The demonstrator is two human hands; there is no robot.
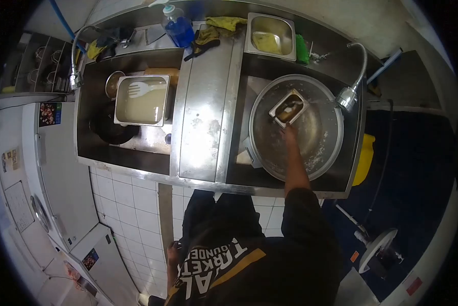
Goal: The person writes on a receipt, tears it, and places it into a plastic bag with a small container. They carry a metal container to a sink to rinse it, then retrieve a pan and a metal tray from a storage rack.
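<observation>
Over the large round metal basin in the right sink, my right hand is closed on the near end of a small rectangular steel food pan. The pan is tilted and has some brownish and whitish contents or residue inside. Cloudy water with foam patches lies in the basin. My left hand hangs low beside my left leg, away from the sinks. Its fingers look curled around something small and dark that I cannot make out.
The left sink holds a steel pan of cloudy liquid with a white slotted spatula, and a dark pan. Behind are a blue soap bottle, yellow cloths and another steel pan. A spray faucet overhangs the basin's right rim.
</observation>
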